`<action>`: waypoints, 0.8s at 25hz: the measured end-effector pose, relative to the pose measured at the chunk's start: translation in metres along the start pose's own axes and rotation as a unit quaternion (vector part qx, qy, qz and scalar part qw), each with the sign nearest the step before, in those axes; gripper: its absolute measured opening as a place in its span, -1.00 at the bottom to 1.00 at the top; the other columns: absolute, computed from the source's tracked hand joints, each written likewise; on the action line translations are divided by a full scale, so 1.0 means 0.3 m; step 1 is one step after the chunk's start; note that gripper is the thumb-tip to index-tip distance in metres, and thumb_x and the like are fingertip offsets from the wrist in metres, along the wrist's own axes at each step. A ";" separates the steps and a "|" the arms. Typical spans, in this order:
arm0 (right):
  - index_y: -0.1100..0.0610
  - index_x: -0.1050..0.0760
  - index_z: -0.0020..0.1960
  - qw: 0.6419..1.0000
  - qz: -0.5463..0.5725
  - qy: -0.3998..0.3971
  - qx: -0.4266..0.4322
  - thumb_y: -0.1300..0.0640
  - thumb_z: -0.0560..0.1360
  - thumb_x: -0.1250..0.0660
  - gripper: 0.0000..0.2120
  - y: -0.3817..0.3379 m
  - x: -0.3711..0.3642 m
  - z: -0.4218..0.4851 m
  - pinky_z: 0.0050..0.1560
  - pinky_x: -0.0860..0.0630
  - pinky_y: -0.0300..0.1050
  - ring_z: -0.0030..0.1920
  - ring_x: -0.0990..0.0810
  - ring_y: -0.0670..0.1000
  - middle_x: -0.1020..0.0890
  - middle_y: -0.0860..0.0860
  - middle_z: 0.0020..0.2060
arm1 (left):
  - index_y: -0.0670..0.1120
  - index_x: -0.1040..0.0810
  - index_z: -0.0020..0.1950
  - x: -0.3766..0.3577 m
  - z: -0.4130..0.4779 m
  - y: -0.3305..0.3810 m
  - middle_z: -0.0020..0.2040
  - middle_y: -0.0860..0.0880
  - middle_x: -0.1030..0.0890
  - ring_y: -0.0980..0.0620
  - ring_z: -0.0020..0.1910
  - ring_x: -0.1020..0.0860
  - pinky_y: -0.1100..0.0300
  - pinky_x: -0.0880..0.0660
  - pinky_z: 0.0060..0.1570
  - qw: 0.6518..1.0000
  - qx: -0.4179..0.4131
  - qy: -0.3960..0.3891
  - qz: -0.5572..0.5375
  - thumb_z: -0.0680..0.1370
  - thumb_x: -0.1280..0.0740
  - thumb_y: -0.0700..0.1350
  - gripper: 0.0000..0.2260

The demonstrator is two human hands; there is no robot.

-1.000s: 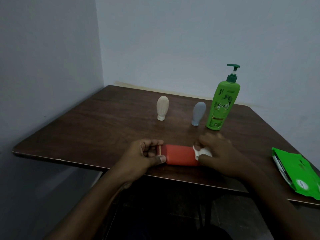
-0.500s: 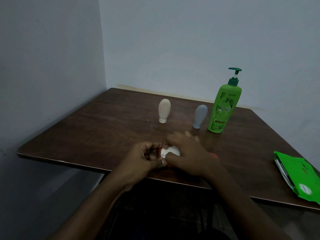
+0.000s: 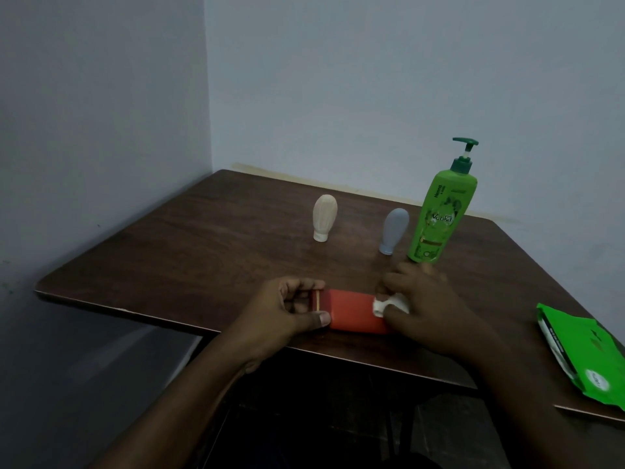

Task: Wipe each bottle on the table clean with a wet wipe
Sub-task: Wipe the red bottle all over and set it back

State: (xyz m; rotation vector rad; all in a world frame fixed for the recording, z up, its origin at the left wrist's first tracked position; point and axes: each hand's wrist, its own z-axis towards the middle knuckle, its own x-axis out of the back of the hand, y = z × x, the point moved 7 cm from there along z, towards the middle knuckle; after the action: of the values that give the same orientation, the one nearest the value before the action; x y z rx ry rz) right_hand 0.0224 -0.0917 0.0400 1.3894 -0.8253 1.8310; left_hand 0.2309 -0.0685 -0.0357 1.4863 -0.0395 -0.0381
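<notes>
Red bottle (image 3: 351,311) touches right hand's (image 3: 436,309) wipe (image 3: 389,304); green bottle (image 3: 439,214) reads "Vatika".

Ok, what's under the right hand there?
A white wet wipe shows under the right hand, held against the right end of the red bottle, which lies on its side on the table. The hand covers that end of the bottle and most of the wipe.
</notes>
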 end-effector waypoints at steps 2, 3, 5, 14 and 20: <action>-0.07 -0.36 -0.20 0.999 0.024 0.005 0.044 -0.21 0.37 -0.12 -0.77 -0.104 -0.017 0.047 -0.07 -0.40 0.06 -0.11 -0.37 0.02 -0.40 -0.13 -0.21 | -0.04 -0.66 0.25 0.006 -0.003 0.002 0.08 -0.11 -0.75 -0.09 0.05 -0.72 0.00 -0.66 0.15 1.000 0.000 0.006 0.004 0.41 -0.59 -0.31 -0.55; -0.07 -0.34 -0.22 0.997 0.039 0.005 0.062 -0.19 0.38 -0.12 -0.80 -0.145 -0.027 0.073 -0.08 -0.41 0.07 -0.13 -0.39 0.02 -0.40 -0.13 -0.23 | -0.03 -0.66 0.25 0.010 -0.004 0.002 0.11 -0.11 -0.75 -0.14 0.11 -0.71 -0.06 -0.64 0.20 1.000 -0.001 0.004 0.002 0.40 -0.60 -0.30 -0.55; -0.06 -0.34 -0.25 0.994 0.076 0.001 0.077 -0.15 0.38 -0.12 -0.82 -0.198 -0.032 0.117 -0.08 -0.42 0.04 -0.16 -0.41 0.01 -0.43 -0.11 -0.25 | -0.06 -0.65 0.27 0.008 -0.002 0.005 0.15 -0.09 -0.74 -0.19 0.17 -0.69 -0.12 -0.61 0.25 1.000 -0.006 -0.013 -0.006 0.41 -0.59 -0.29 -0.55; 0.00 -0.54 -0.12 0.985 0.093 0.085 0.118 0.07 0.50 -0.39 -0.96 -0.245 -0.040 -0.042 -0.14 -0.32 -0.19 -0.16 -0.40 -0.09 -0.51 -0.14 -0.17 | -0.07 -0.64 0.26 -0.001 -0.007 0.018 0.06 -0.09 -0.76 0.04 -0.02 -0.72 0.21 -0.66 -0.01 0.999 -0.025 -0.001 0.024 0.42 -0.57 -0.34 -0.56; -0.01 -0.32 -0.28 0.991 0.092 0.076 0.057 0.01 0.48 -0.21 -0.82 -0.199 -0.067 0.142 -0.15 -0.33 -0.06 -0.25 -0.37 -0.05 -0.38 -0.12 -0.32 | -0.12 -0.67 0.23 -0.011 -0.013 0.031 0.10 -0.09 -0.76 -0.14 0.10 -0.72 0.07 -0.65 0.13 0.999 -0.042 -0.024 0.019 0.44 -0.53 -0.38 -0.61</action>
State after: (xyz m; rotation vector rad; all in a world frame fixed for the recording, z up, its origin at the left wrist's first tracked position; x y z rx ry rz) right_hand 0.0981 -0.0958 0.0351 1.2570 -0.8030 2.1271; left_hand 0.2280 -0.0638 -0.0266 1.4004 -0.1051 -0.0442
